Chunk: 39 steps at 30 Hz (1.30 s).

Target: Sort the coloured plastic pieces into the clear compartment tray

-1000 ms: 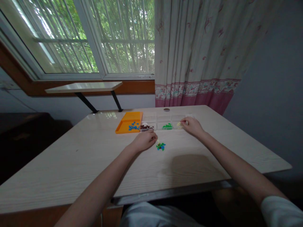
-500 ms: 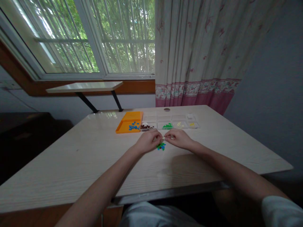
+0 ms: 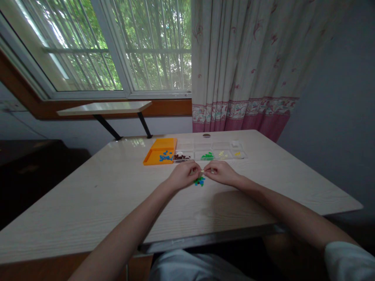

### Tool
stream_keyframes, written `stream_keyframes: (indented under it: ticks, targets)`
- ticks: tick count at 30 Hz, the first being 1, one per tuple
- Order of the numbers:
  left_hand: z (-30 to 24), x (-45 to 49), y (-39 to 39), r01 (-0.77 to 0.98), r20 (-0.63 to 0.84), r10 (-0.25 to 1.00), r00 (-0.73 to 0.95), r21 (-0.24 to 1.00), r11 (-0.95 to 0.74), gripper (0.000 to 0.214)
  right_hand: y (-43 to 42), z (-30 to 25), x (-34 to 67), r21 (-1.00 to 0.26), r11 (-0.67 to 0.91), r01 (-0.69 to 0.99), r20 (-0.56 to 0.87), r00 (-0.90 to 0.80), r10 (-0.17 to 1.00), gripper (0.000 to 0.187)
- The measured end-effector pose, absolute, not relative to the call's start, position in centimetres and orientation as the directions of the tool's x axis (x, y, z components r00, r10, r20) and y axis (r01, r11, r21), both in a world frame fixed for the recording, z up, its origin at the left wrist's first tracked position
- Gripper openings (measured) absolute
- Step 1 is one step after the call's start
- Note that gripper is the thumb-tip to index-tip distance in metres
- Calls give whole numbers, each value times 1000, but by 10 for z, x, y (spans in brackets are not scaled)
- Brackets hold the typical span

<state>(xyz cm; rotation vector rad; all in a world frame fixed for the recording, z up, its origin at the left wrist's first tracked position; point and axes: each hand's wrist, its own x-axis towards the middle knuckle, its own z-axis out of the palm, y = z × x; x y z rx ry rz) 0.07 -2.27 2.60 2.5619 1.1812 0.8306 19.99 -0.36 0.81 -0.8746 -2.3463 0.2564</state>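
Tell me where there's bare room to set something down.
Bare table lies between the orange tray and its left edge, and between the clear box and its right edge. The middle is crowded: left hand, right hand, loose pieces.

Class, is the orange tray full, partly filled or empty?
Partly filled: blue pieces lie scattered in the right part of the orange tray, its own orange showing beside them.

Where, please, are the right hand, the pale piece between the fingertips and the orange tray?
Right hand (image 3: 222,172): head view, back of hand.
Pale piece (image 3: 202,171): head view, visible middle.
Orange tray (image 3: 152,157): head view, bare lower-left floor.
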Motion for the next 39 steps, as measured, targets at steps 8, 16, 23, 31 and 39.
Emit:
stream_keyframes:
  ticks: [8,16,23,31,39]
  targets:
    - [31,-3,-22,614,383,759,526,447,-651,15,-3,12,202,-335,790,514,543,-579,608,17]
    - [34,-17,-17,622,90,758,646,514,-591,17,9,30,228,-360,734,576,775,-253,579,22]
    - [26,-25,-10,626,9,741,671,529,-573,18,16,30,236,-351,719,601,803,-202,561,22]
    - [26,-27,-8,643,9,759,651,524,-558,19,12,33,235,-340,718,607,803,-210,557,23]
    - [25,-26,-9,628,1,744,668,535,-565,15,17,32,238,-320,715,622,804,-221,552,22]
